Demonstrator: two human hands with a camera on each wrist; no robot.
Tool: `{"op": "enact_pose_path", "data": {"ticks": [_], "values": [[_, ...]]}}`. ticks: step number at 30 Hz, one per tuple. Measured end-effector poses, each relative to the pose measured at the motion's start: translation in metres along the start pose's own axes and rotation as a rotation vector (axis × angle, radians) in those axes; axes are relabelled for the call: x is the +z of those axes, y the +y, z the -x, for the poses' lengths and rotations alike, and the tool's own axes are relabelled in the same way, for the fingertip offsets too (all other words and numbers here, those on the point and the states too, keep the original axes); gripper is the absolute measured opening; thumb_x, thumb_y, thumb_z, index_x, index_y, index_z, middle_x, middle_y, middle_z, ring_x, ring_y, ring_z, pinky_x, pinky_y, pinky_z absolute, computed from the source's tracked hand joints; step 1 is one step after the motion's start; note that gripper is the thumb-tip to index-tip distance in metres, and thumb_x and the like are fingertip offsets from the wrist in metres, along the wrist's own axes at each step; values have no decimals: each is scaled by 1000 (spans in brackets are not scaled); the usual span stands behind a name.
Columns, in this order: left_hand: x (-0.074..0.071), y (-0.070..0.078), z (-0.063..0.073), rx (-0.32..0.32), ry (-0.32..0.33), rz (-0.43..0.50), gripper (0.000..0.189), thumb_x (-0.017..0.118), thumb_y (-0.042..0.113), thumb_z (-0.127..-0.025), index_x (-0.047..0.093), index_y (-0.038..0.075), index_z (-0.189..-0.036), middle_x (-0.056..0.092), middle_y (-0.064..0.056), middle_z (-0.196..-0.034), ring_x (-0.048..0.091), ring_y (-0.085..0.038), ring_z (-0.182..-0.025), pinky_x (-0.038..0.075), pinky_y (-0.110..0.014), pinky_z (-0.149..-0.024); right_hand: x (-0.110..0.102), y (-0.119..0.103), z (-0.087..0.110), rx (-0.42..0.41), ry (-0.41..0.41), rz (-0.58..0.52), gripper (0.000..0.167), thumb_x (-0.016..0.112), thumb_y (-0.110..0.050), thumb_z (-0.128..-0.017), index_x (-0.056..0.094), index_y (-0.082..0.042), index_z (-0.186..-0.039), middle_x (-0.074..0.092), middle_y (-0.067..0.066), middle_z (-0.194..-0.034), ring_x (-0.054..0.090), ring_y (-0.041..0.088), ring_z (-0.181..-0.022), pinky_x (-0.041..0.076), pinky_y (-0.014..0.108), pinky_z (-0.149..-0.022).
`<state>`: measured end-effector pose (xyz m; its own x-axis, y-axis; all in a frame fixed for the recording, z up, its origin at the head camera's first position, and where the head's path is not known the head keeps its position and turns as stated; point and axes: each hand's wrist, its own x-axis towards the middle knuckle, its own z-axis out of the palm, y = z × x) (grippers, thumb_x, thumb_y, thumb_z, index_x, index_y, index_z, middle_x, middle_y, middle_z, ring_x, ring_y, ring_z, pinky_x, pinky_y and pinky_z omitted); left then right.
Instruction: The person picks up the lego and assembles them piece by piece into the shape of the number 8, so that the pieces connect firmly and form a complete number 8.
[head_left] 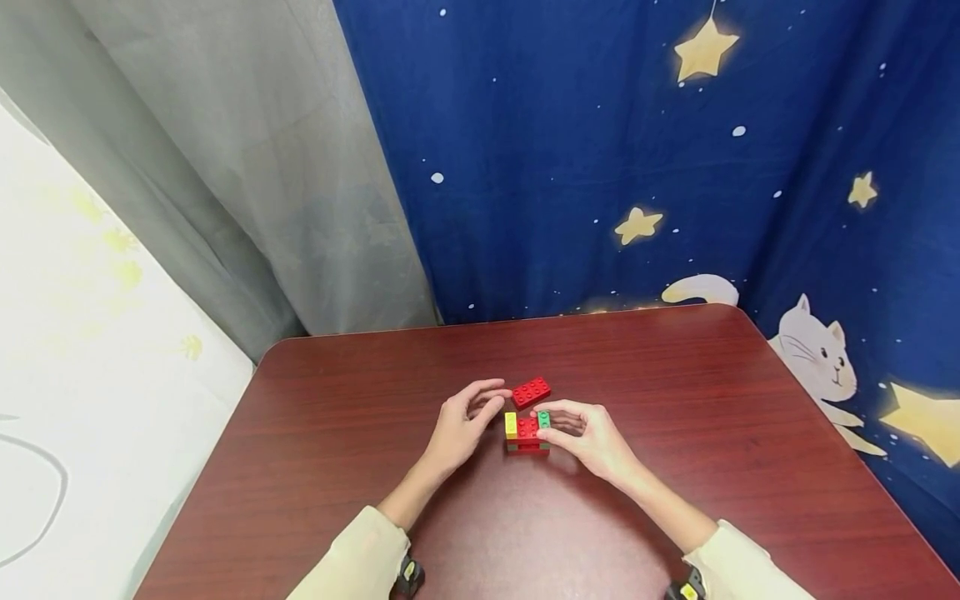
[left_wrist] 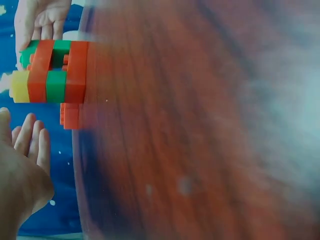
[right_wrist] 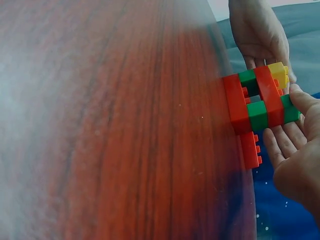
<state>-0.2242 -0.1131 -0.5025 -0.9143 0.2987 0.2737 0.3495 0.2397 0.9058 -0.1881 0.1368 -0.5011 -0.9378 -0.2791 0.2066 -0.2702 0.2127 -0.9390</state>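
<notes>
A small stack of toy building bricks stands on the table, with a red brick [head_left: 527, 428] across its upper level and green bricks [right_wrist: 258, 115] between it and the red brick [right_wrist: 236, 104] at the bottom. On top, a yellow brick [head_left: 511, 425] sits at the left end and a green brick [head_left: 543, 419] at the right end. My right hand [head_left: 594, 440] pinches that top green brick between thumb and fingers. Beside the yellow brick, my left hand [head_left: 459, 427] holds nothing, its fingers loosely bent and apart from the stack.
Just behind the stack lies a loose red brick [head_left: 531, 392], close to the left fingertips. The brown wooden table [head_left: 360, 383] reaches back to a grey curtain [head_left: 322, 208] and a blue star-patterned curtain [head_left: 540, 208].
</notes>
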Motion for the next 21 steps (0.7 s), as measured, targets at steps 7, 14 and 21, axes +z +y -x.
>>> {"op": "enact_pose_path", "data": {"ticks": [7,14,21], "values": [[4,-14,-17,-39,48,86,43,73,9,-102,63,2,-143,70,-19,-136,65,-33,-129,53,-43,-107,0,2,1,-9,7,12,38,87,-15,-90,76,-5,-126,78,9,-118,76,27,-110,58,37,-98],[12,-23,-26,-108,55,74,51,76,4,-98,58,-6,-145,68,-20,-138,63,-32,-132,51,-46,-109,0,4,0,-3,4,3,41,87,-15,-91,75,-2,-128,77,9,-120,75,25,-110,58,32,-97],[18,-27,-30,-163,59,-9,53,81,9,-95,63,1,-144,72,-12,-134,65,-25,-130,52,-43,-108,-1,4,0,3,5,-9,42,87,-16,-91,74,-1,-128,77,8,-120,75,25,-111,58,28,-96]]}}
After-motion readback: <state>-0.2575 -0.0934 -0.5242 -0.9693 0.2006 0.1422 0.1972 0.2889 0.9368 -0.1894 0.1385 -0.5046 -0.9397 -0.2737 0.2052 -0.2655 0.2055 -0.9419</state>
